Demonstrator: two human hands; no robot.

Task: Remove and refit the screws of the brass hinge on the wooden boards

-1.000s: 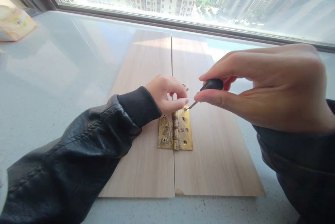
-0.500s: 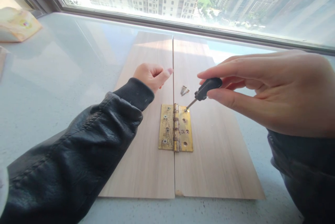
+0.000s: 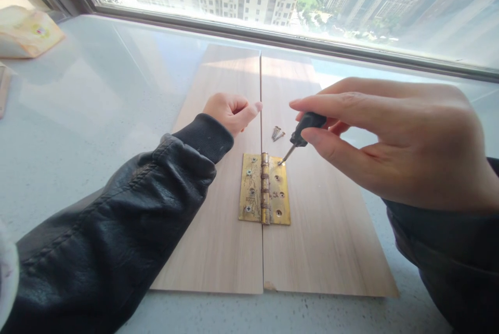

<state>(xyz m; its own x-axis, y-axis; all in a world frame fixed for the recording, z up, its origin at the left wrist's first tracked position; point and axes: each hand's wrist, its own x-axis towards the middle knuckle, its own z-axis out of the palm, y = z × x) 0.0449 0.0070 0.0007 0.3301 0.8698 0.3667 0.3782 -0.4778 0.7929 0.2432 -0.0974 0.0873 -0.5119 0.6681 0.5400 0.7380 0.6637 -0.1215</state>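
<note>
My right hand (image 3: 393, 141) holds a small black-handled screwdriver (image 3: 307, 127) between thumb and fingers. Its tip meets the top hole area of the right leaf of a worn brass hinge (image 3: 287, 188); a screw head there is partly hidden by the tip. Several cross-head screws sit in the left leaf, while the lower holes on the right leaf look bare. Closed in a loose fist, my left hand (image 3: 232, 111) rests on the left wooden board (image 3: 210, 251), its thumb reaching the seam. A few loose screws (image 3: 277, 134) lie on the right board (image 3: 323, 251) above the hinge.
Both boards lie side by side on a pale speckled sill (image 3: 97, 105). A window frame (image 3: 195, 29) runs behind them, with tall buildings outside. A soft yellowish packet (image 3: 29, 32) lies far left, and a white rounded edge (image 3: 8, 277) shows at lower left.
My right hand has shifted a little left and turned with the screwdriver, whose tip stays at the same hinge hole. My left hand keeps its fist on the board. The view has shifted slightly.
</note>
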